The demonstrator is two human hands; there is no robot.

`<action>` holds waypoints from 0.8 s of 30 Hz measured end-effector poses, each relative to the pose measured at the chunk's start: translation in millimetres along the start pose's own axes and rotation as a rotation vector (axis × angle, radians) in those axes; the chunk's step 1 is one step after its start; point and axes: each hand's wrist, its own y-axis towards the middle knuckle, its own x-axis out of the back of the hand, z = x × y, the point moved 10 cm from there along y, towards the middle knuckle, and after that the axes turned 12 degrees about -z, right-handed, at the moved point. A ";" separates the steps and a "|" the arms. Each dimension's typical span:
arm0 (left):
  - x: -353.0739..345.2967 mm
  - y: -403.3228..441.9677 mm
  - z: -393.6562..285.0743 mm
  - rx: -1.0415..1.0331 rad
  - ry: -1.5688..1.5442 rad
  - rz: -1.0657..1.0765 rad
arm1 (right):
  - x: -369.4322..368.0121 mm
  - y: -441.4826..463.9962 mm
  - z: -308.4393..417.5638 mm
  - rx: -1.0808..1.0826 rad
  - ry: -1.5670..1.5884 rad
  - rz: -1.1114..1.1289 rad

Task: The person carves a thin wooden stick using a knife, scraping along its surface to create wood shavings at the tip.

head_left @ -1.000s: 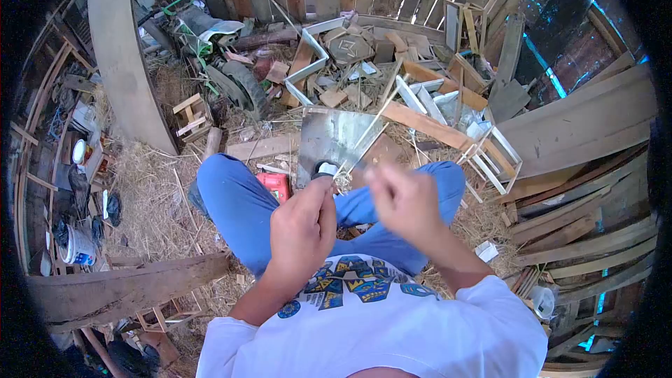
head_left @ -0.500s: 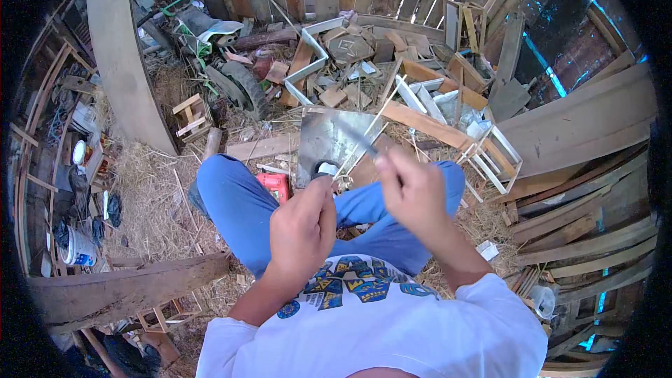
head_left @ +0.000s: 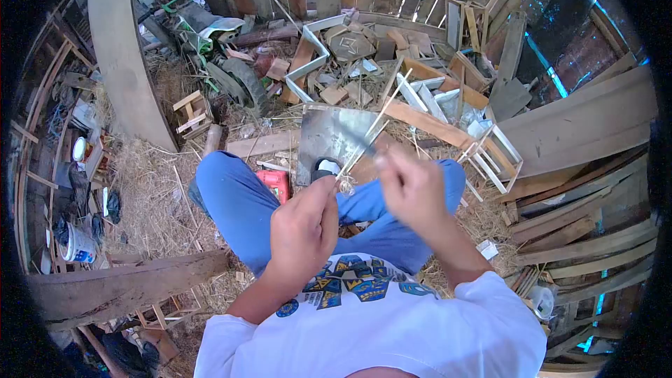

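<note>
My left hand [head_left: 304, 222] is closed around the lower end of a thin wooden stick [head_left: 386, 106], which slants up and away to the right. In my right hand [head_left: 417, 189] is a knife, its blade [head_left: 360, 138] smeared by motion and lying across or close to the stick. Whether the edge touches the wood I cannot tell. Pale curled shavings [head_left: 346, 183] cluster at the stick just beyond my left fist. The knife's handle is mostly hidden in my fingers.
A stained flat board [head_left: 316, 126] lies ahead of my legs, near a dark shoe. Beside my left knee is a red tool or case [head_left: 274, 183]. Scrap wood, a tyre [head_left: 245, 87], a small wooden frame [head_left: 192, 113] and a white bucket [head_left: 78, 246] surround me on straw.
The blurred knife and right hand have shifted slightly. The curled shavings by my left fist show more plainly. My left hand keeps its hold on the stick.
</note>
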 end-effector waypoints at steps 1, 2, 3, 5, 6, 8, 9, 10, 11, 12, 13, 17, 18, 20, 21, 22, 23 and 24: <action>0.4 1.0 0.6 -0.007 0.003 -0.005 | 1.3 -4.0 2.0 0.006 0.004 -0.006; 1.3 0.8 2.8 -0.002 -0.021 -0.020 | -2.1 -7.4 11.1 0.073 0.014 0.040; 2.2 0.4 4.3 0.008 -0.046 -0.030 | -5.8 -10.4 18.8 0.136 0.024 0.090; 2.1 -0.8 1.0 0.005 -0.056 -0.029 | -2.3 0.8 7.3 0.076 0.052 0.064; 2.4 -0.8 -2.2 -0.008 -0.069 -0.038 | 3.5 8.3 0.2 0.042 0.049 -0.010; 2.6 -2.0 0.1 -0.012 -0.048 -0.027 | -2.0 -0.1 -1.1 -0.025 0.057 0.048; 2.4 -1.1 2.2 -0.015 -0.023 -0.015 | -1.4 -4.1 3.3 -0.020 0.058 0.041; 1.8 0.7 3.1 -0.021 -0.022 -0.017 | -3.6 -7.9 15.4 0.079 0.066 0.065; 2.7 1.1 1.1 -0.051 -0.041 -0.033 | -6.2 -11.5 25.8 0.173 0.073 0.092; 3.4 -0.5 -1.2 -0.075 -0.061 -0.045 | 1.5 -1.0 16.9 0.110 0.086 0.037; 3.4 -2.5 -2.7 -0.066 -0.062 -0.037 | 0.8 4.7 11.7 0.100 0.084 0.044; 3.9 -0.8 -1.1 -0.036 -0.040 -0.007 | 9.3 3.3 1.3 0.021 0.043 -0.119; 2.8 -0.6 2.8 -0.024 -0.006 0.018 | 1.7 -6.5 17.8 0.105 0.077 -0.009; 4.2 0.6 2.7 -0.027 -0.009 0.036 | -5.8 -10.8 21.2 0.137 0.123 0.095; 2.8 -1.8 1.8 -0.026 -0.018 0.058 | -2.2 -0.6 14.8 0.126 0.120 0.100; 1.7 -5.0 1.8 -0.019 -0.022 0.067 | 12.1 18.2 -3.2 0.004 0.090 0.003; 1.7 -5.4 -0.3 -0.037 -0.028 0.057 | 25.9 28.3 -18.1 -0.110 0.059 -0.101; 2.1 -4.9 -2.6 -0.057 -0.034 0.043 | 25.1 27.3 -15.7 -0.070 0.032 -0.117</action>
